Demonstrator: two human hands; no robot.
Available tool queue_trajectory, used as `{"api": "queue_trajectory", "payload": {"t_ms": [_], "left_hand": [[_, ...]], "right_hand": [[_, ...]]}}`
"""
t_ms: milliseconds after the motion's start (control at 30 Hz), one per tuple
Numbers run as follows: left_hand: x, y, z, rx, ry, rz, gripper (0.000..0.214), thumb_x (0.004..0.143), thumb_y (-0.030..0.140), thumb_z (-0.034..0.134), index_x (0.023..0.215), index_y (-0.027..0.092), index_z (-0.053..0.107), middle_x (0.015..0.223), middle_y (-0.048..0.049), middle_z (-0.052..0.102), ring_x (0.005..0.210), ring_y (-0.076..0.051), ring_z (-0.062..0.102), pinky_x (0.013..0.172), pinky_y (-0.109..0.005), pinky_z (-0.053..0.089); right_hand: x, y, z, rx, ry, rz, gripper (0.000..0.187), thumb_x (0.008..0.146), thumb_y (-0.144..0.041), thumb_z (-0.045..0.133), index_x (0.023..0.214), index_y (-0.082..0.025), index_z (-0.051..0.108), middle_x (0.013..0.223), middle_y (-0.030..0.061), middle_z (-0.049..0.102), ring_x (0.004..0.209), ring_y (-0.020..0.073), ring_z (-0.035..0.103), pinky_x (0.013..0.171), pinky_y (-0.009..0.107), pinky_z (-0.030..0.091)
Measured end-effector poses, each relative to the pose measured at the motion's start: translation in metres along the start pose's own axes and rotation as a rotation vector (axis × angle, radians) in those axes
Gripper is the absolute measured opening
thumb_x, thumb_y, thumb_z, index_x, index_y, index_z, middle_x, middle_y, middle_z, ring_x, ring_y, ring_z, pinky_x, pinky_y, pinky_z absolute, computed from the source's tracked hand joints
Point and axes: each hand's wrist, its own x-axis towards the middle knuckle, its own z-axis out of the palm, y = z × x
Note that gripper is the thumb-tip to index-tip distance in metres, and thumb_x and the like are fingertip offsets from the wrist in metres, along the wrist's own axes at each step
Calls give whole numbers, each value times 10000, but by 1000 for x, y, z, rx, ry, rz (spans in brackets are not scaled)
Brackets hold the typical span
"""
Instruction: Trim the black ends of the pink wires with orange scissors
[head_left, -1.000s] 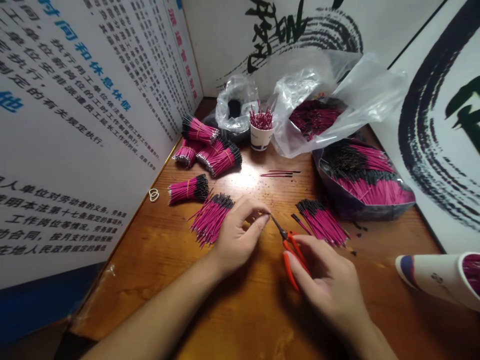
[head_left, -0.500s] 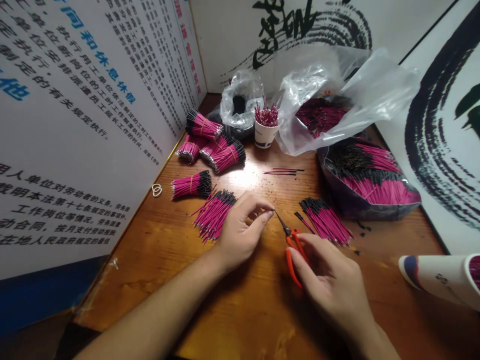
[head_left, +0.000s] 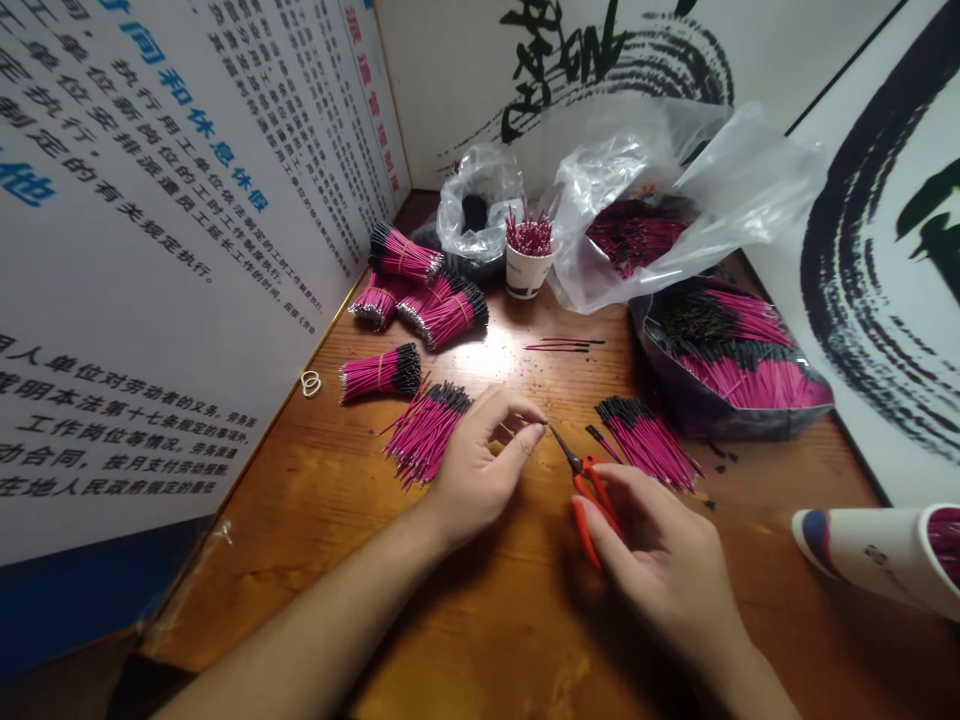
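My left hand (head_left: pixel 484 455) is closed in a pinch at the middle of the table; whatever lies between thumb and forefinger is too small to make out. My right hand (head_left: pixel 667 550) is wrapped round red-handled scissors (head_left: pixel 594 500), their narrow dark tips pointing up and left, close to my left fingertips. A loose pile of pink wires with black ends (head_left: pixel 424 435) lies just left of my left hand, partly covered by it. Beyond my right hand another pile of pink, black-ended wires (head_left: pixel 649 445) rests on the table.
Banded wire bundles (head_left: pixel 379 373) lie at the left. Behind stand a paper cup of wires (head_left: pixel 529 270) and a clear plastic bag (head_left: pixel 600 175). A dark bag (head_left: pixel 720 400) full of wires sits at right. Another cup (head_left: pixel 862 545) lies on its side. A few wires (head_left: pixel 562 345) lie mid-table.
The view has shifted very slightly. Both hands and the scissors stay almost in the same place, the scissors' handles looking a little wider apart.
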Motion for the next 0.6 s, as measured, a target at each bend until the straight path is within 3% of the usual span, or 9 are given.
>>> {"api": "queue_trajectory", "payload": {"t_ms": [600], "left_hand": [[2,3,-1,41,4,97,66,894,153,567,850,178,610,831,-30,569,802,-147,544,703,-259,453]], "right_hand": [[1,-2,1,-48,-1,-5,170,904,-342,594,994,-210,652,828,55,727,668,187,676,608,281,545]]}}
